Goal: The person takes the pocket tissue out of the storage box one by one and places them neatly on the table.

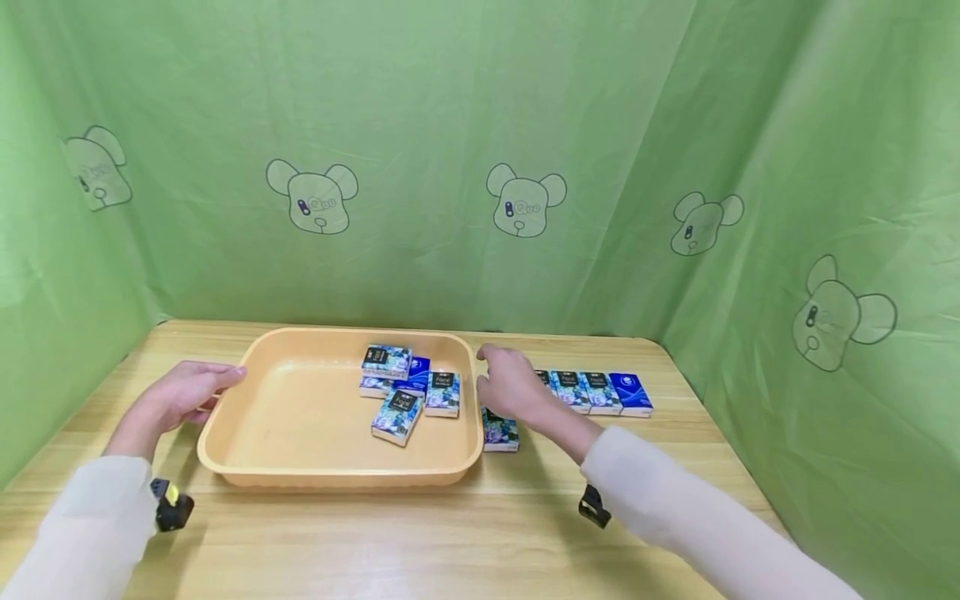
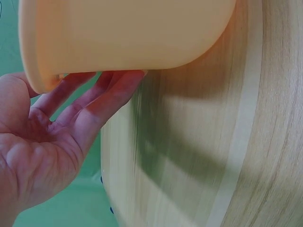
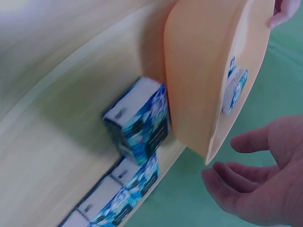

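A peach plastic tray [image 1: 292,417] rests on the table, with several small tissue packs inside its right half. My left hand [image 1: 186,393] holds the tray's left rim, its thumb over the edge and its fingers [image 2: 106,101] along the outer wall. Beside the right rim is my right hand [image 1: 513,385], fingers bent a little and holding nothing; in the right wrist view its fingertips come close to the tray's corner. A floral tissue pack [image 1: 500,433] stands against the tray's outer right side, partly hidden by that hand.
A row of tissue packs [image 1: 572,392], floral ones with a blue one [image 1: 632,393] at the right end, lies right of my right hand. Green curtains [image 1: 420,267] printed with bear heads hang round the wooden table [image 1: 360,542].
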Available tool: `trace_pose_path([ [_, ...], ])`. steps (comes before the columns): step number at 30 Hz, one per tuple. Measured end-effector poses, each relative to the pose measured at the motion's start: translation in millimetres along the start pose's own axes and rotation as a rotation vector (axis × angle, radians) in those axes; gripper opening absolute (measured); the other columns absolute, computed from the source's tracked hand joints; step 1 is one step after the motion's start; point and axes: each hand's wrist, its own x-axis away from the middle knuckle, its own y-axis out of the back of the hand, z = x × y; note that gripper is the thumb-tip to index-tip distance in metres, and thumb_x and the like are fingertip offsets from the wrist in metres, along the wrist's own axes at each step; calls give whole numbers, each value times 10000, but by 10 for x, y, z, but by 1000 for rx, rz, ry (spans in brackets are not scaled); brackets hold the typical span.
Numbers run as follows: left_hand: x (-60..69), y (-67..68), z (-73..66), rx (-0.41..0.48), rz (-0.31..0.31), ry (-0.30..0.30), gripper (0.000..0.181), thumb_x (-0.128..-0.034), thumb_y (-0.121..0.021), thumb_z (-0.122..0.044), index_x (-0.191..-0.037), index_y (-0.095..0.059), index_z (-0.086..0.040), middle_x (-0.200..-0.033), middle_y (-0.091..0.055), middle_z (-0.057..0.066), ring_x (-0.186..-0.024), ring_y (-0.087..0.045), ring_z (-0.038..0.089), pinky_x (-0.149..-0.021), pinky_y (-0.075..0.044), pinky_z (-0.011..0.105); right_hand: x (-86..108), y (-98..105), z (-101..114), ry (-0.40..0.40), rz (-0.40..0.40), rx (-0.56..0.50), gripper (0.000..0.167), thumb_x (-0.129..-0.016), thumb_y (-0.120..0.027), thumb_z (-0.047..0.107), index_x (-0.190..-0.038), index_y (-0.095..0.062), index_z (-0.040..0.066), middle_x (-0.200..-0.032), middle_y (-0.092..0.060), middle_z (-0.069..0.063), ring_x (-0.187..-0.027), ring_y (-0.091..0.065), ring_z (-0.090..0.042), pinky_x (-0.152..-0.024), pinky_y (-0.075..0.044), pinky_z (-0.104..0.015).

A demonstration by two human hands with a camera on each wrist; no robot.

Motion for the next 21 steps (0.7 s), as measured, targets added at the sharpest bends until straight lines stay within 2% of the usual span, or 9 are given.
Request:
trace_pose_path([
  [4,-1,-6,-6,-7,-4,1,733,-1079,-449,-404,-1527,-245,138,-1259,-643,256,-884,-683,116,-788,-635,352,13,-63,113,34,-7,11,405,-954,-585,24,-1351,-570,-50,-1262,-646,-242,-844,-672,-257,-632,-605,-243],
  [6,2,-9,-11,-9,-5,2,733,-1078,-449,-406,-1528,-247,137,-1247,-653,244,-884,-683,114,-788,-635,352,20,-100,169,35,6,9,401,-951,-589,15,-1348,-574,-42,-1235,-645,-236,-859,-671,-257,-578,-589,-204],
  [8,8,-11,-19,-10,-5,4,737,-1077,-450,-409,-1528,-246,137,-1252,-650,249,-887,-683,113,-793,-634,352,22,-137,215,39,16,14,406,-939,-604,14,-1342,-580,-31,-1209,-650,-222,-887,-674,-261,-576,-586,-192],
  [14,14,-18,-26,-3,-4,-1,733,-1078,-453,-401,-1525,-244,141,-1224,-667,236,-882,-691,116,-795,-636,356,32,-242,323,88,34,65,412,-926,-628,31,-1332,-588,-26,-1209,-664,-206,-996,-683,-302,-751,-629,-301],
  [18,10,-16,-14,6,-5,-7,724,-1078,-456,-387,-1525,-245,141,-1200,-680,210,-868,-696,115,-781,-639,353,40,-327,392,111,50,86,394,-946,-623,69,-1322,-588,-44,-1203,-656,-218,-1033,-672,-324,-820,-624,-362],
  [21,17,-15,-7,4,-6,-10,722,-1078,-454,-386,-1525,-246,141,-1238,-656,242,-866,-694,111,-774,-638,347,44,-402,443,145,60,103,368,-962,-618,94,-1297,-599,-58,-1199,-663,-222,-1069,-667,-333,-890,-610,-391],
])
